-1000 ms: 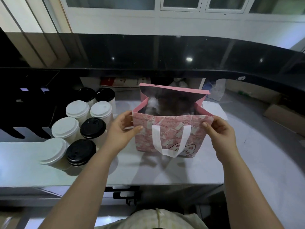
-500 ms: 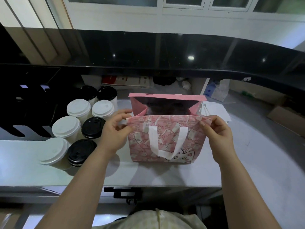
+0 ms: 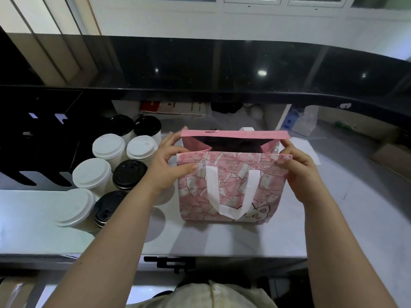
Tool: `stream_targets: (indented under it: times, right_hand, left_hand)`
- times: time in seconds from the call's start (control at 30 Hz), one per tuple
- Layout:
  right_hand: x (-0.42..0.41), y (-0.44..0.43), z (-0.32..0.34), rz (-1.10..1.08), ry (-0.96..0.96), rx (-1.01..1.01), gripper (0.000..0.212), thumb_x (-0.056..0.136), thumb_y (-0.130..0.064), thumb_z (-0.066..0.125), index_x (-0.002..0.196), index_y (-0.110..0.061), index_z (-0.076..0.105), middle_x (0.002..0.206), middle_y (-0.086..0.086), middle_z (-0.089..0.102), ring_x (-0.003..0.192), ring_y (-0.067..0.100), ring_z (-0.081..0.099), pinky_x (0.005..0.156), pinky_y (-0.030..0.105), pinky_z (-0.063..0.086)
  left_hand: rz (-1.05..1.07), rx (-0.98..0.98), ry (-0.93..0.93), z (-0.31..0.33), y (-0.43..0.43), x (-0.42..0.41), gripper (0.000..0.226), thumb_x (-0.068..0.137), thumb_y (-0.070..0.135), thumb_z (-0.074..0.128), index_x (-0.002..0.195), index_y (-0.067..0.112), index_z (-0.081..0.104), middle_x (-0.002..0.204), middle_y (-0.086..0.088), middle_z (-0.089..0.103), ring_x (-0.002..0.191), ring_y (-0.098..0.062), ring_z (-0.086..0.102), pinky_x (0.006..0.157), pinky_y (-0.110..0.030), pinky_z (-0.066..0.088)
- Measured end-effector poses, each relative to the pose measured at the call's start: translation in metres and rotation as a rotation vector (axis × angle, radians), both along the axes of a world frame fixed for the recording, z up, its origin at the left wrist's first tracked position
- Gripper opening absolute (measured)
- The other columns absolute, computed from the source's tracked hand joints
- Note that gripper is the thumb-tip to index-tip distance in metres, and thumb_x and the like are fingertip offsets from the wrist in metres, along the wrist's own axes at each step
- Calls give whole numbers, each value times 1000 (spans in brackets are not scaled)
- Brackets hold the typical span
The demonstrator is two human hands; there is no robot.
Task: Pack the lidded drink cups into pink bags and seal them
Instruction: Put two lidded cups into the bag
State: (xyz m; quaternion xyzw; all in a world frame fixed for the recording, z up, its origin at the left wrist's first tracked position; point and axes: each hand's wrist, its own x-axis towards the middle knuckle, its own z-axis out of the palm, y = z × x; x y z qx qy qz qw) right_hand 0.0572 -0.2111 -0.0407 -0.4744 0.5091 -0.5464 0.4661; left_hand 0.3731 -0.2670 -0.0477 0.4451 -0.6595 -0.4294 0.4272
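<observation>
Left hand [image 3: 167,166] and right hand [image 3: 300,169] pinch the pink bag's [image 3: 231,187] top corners.

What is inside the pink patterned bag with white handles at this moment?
Through the open mouth of the pink patterned bag only dark shadow shows. Whether anything sits inside cannot be told: the front wall covers everything below the rim.

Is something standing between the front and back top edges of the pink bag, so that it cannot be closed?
Nothing visible does. The left hand and right hand grip the top corners of the pink bag, and nothing sticks up from its open mouth. The inside is too dark to see.
</observation>
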Motion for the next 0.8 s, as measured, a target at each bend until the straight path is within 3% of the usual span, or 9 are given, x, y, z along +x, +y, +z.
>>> stream_targets:
  times: [0.1, 0.17, 0.27, 0.37, 0.5, 0.6, 0.7, 0.8]
  right_hand:
    - [5, -2, -1, -67, -25, -66, 9, 71, -16, 65, 63, -17, 61, 128, -2, 59, 106, 29, 59, 79, 41, 49]
    - [6, 0, -6, -118, -62, -106, 9, 74, -11, 68, 73, -12, 60, 110, 7, 63, 94, 26, 62, 76, 38, 53]
    - [12, 4, -10, -219, -117, -142, 20, 83, 10, 62, 87, -9, 57, 89, -2, 68, 84, 15, 63, 72, 28, 54]
    - [18, 7, -12, -293, -136, -166, 32, 82, 16, 61, 87, -14, 52, 84, -7, 66, 80, 9, 63, 71, 23, 53]
    - [21, 7, -12, -343, -135, -152, 40, 78, 16, 66, 90, -18, 50, 89, 0, 62, 86, 16, 61, 76, 29, 55]
    - [33, 6, -12, -420, -87, -165, 45, 78, 17, 67, 98, -20, 52, 96, 5, 65, 91, 19, 64, 81, 33, 56]
    - [44, 6, -11, -464, -4, -206, 49, 80, 15, 66, 105, -26, 52, 95, -6, 66, 90, 14, 63, 81, 31, 54]
    - [44, 9, -2, -425, 123, -200, 54, 78, 15, 64, 108, -29, 54, 96, -5, 67, 93, 15, 64, 79, 28, 53]
  left_hand:
    - [61, -4, 127, -2, 1, -7, 29, 59, 29, 88, 84, 23, 74, 133, -1, 56, 128, -20, 50, 107, -49, 41]
    - [81, 9, 228, -1, 6, -14, 37, 60, 17, 90, 93, 16, 72, 122, -8, 63, 116, -22, 60, 93, -34, 52]
    - [148, 39, 329, -3, 11, -20, 37, 64, 3, 83, 93, 14, 64, 99, -6, 70, 97, -21, 67, 84, -31, 54]
    - [214, 66, 376, -2, 10, -19, 48, 67, -18, 75, 85, 16, 46, 87, 0, 68, 88, -21, 66, 75, -26, 55]
    - [172, 30, 284, 8, 7, -17, 50, 71, -17, 73, 97, 18, 48, 90, -3, 68, 84, -9, 66, 70, -17, 51]
    - [129, -15, 192, 15, 6, -15, 45, 71, -12, 76, 96, 20, 57, 91, 4, 69, 90, -10, 67, 78, -21, 53]
    - [121, -73, 80, 20, 8, -13, 41, 73, -10, 75, 90, 26, 65, 90, 15, 69, 94, -9, 66, 87, -26, 54]
    - [111, -96, 0, 28, 14, -14, 39, 75, -5, 76, 92, 28, 66, 93, 18, 69, 96, -2, 63, 86, -18, 51]
